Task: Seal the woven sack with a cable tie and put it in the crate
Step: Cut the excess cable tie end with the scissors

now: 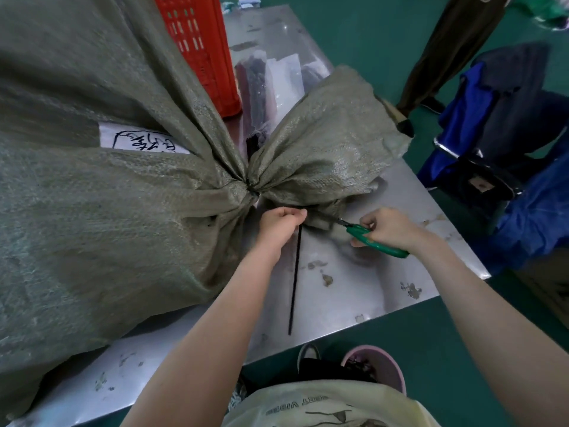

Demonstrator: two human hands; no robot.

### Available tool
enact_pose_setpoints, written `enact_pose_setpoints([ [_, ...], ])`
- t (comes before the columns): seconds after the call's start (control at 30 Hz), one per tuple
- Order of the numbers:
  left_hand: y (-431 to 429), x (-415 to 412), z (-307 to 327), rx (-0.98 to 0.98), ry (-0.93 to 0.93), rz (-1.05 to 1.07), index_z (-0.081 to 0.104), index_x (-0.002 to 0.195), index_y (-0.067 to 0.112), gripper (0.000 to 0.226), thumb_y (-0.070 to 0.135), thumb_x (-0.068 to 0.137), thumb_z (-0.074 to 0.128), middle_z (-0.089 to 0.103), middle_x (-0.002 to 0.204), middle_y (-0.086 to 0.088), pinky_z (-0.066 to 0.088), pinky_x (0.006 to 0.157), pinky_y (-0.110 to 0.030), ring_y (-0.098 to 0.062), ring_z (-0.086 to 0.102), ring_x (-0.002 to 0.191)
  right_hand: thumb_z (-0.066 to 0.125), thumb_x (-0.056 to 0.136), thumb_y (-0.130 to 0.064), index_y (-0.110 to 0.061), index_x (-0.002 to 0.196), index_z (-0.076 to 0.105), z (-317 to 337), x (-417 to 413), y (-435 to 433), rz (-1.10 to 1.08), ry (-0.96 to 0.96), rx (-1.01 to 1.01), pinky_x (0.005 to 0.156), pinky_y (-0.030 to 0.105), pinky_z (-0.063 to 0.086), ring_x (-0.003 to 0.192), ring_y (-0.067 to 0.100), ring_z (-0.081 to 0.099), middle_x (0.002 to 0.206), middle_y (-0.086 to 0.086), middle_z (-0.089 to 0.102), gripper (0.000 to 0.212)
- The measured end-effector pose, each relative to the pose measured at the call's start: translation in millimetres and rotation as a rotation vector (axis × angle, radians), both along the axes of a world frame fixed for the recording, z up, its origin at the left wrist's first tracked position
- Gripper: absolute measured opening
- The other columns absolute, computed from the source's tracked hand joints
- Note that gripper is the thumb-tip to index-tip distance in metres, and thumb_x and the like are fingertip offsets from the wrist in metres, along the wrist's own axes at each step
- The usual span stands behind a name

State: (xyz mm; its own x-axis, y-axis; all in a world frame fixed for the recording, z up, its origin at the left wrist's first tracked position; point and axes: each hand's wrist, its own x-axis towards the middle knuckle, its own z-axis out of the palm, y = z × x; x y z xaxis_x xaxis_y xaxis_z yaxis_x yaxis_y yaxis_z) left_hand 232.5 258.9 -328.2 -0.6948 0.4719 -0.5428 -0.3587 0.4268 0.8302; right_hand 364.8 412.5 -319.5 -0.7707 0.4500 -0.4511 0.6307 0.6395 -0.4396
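Sack of grey-green woven plastic [101, 211] lies on the steel tabletop [385, 282], neck cinched. My left fingers [294, 214] pinch the black cable tie's [294, 278] tail, which runs straight down toward me; right hand [389, 228] grips green-handled cutters [374, 238], blades just right of it.

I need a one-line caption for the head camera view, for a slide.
Left hand holds the black cable tie tail at the cinched woven sack while the right hand brings green-handled cutters to it.
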Motion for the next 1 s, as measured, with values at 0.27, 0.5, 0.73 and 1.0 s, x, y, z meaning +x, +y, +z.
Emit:
enact_pose_setpoints([
  [0.27, 64, 44, -9, 0.001, -0.053, -0.151, 0.047, 0.064, 0.014, 0.03, 0.007, 0.09, 0.058, 0.052, 0.061, -0.005, 0.048, 0.036, -0.012, 0.003, 0.05, 0.024, 0.059, 0.08, -0.039, -0.019, 0.056, 0.049, -4, 59, 13, -0.232, -0.047, 0.201, 0.058, 0.03, 0.038, 0.073, 0.026, 0.054, 0.061, 0.001, 0.05, 0.033],
  [0.5, 102, 56, -12, -0.015, 0.052, -0.194, 0.052, 0.071, 0.01, 0.019, 0.004, 0.088, 0.056, 0.054, 0.027, 0.009, 0.057, 0.063, -0.031, -0.001, 0.056, 0.03, 0.053, 0.083, -0.043, -0.01, 0.079, 0.053, -14, 85, 1, -0.499, -0.06, 0.392, 0.061, 0.026, 0.034, 0.083, 0.03, 0.055, 0.077, 0.004, 0.049, 0.034],
  [0.73, 97, 52, -15, -0.05, 0.128, -0.281, 0.061, 0.072, 0.013, 0.016, 0.003, 0.084, 0.059, 0.063, 0.073, -0.016, 0.049, 0.095, -0.035, -0.027, 0.057, 0.083, 0.058, 0.083, -0.033, -0.007, 0.081, 0.047, -17, 63, -2, -0.55, -0.054, 0.267, 0.046, 0.026, 0.026, 0.073, 0.026, 0.046, 0.072, 0.005, 0.05, 0.028],
  [1.0, 54, 26, 28, -0.285, 0.41, -0.462, 0.076, 0.097, 0.005, 0.033, 0.004, 0.081, 0.047, 0.075, 0.095, -0.018, 0.056, 0.09, -0.035, -0.027, 0.07, 0.096, 0.053, 0.083, -0.013, -0.001, 0.101, 0.062, -2, 15, -31, -0.46, 0.215, 0.307, 0.075, 0.034, 0.044, 0.098, 0.037, 0.059, 0.107, 0.02, 0.063, 0.025],
])
